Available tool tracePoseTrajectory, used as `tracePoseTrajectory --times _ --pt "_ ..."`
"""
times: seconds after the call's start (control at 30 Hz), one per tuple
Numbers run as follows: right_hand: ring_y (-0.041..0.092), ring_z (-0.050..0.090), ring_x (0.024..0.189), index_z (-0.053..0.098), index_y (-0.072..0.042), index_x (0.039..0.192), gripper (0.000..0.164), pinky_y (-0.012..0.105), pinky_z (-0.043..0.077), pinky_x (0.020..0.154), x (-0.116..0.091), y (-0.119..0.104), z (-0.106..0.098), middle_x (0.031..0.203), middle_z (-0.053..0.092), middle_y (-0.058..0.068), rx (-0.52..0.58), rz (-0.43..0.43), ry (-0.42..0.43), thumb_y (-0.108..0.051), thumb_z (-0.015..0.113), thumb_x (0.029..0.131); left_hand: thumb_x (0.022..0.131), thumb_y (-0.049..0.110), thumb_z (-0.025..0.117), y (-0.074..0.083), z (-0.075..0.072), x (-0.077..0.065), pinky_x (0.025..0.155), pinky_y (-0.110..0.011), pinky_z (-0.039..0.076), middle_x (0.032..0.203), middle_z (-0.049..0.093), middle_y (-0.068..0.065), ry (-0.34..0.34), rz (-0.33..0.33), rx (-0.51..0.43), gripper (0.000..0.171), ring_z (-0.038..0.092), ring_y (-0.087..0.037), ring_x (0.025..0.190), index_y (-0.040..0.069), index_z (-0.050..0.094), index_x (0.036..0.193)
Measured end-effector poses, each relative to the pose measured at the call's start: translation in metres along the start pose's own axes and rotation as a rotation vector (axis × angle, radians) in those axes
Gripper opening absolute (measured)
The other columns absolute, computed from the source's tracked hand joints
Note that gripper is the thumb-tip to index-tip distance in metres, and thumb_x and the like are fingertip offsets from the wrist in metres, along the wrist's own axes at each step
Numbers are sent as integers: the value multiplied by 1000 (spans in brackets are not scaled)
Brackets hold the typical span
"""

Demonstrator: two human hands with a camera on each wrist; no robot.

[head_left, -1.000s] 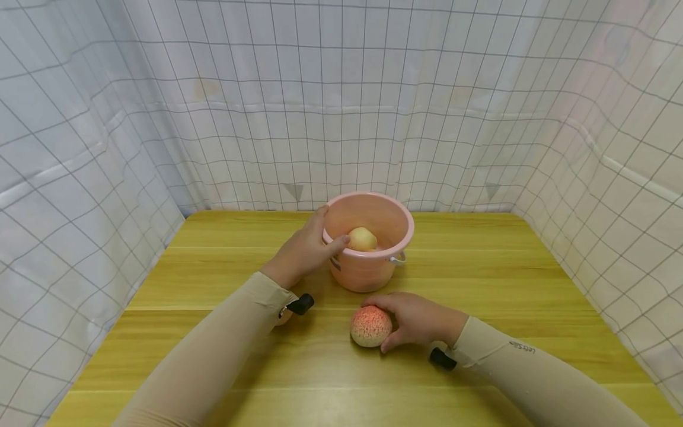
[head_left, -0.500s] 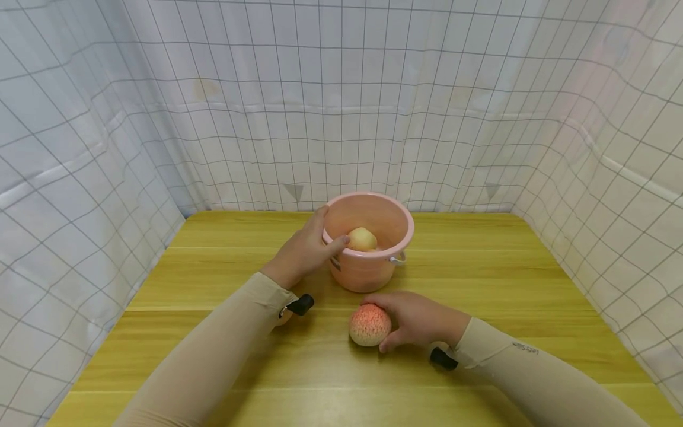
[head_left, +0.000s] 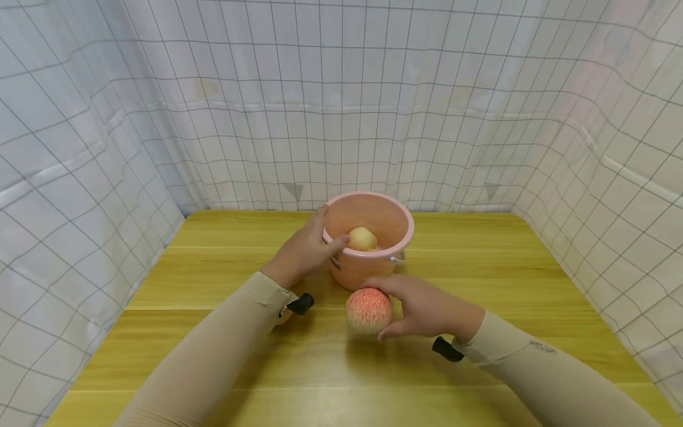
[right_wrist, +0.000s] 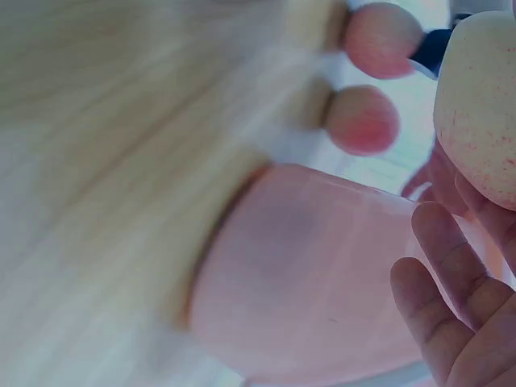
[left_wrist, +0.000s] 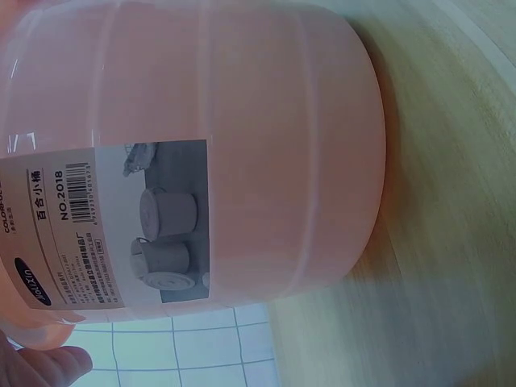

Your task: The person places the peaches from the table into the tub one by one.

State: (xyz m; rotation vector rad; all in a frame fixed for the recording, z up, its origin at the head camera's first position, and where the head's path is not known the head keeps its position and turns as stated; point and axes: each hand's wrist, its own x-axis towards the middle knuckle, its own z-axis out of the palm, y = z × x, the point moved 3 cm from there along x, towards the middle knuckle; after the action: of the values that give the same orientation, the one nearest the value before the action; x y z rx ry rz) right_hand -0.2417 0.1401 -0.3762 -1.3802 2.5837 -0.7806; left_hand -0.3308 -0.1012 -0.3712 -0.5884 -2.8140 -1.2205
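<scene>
Right hand (head_left: 427, 305): thumb and fingers spread around a round, peach-like fruit (head_left: 369, 311), red-orange above and cream below, gripping it from its right side. Change over the last half second: fruit and hand have risen and edged towards the pink plastic bucket (head_left: 368, 270); a soft shadow now shows beneath the fruit, where before it sat on the yellow wood-grain counter (head_left: 320, 379). Judged from that, the fruit has gone from resting to carried, its weight on the right hand. It is outside the bucket, on the near side, its top just below the bucket's base line in the head view; whether the two touch is hard to settle there. Left hand (head_left: 304, 252) has not shifted: it grips the bucket's left rim, thumb over the near edge, other fingers along the outside and mostly out of sight; likely steadying it. Inside the bucket, a pale yellow round fruit (head_left: 362, 238); the near wall cuts off its lower part, and anything beneath cannot be made out. Two more pink-and-cream round fruits (right_wrist: 363, 121) stand beyond the bucket in the right wrist view; from the head, the left sleeve (head_left: 213, 356) hides nearly all of that spot, leaving a sliver. Right wrist view crops the held fruit at its edge.
</scene>
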Motion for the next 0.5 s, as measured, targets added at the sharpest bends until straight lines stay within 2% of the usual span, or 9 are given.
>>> tracePoseTrajectory --times 0.23,0.37,0.5 --pt "9 59 130 55 -23 147 81 40 50 112 2 -13 -23 139 63 -13 13 -76 88 -37 96 78 94 75 56 1 0 -1 117 -56 44 169 35 -8 4 -2 19 105 52 -31 144 20 9 171" --pt "10 60 127 53 -22 150 86 41 51 109 3 -18 -36 140 63 -10 26 -81 140 -31 97 76 95 75 56 1 0 -1 117 -57 43 169 34 -9 2 -8 28 105 51 -32 144 20 9 171" --pt "11 63 123 55 -18 148 85 42 54 107 5 -19 -47 138 65 -6 -11 -73 189 -31 98 76 95 74 55 0 0 0 118 -57 42 170 33 -8 0 -8 25 105 49 -31 147 20 9 171"
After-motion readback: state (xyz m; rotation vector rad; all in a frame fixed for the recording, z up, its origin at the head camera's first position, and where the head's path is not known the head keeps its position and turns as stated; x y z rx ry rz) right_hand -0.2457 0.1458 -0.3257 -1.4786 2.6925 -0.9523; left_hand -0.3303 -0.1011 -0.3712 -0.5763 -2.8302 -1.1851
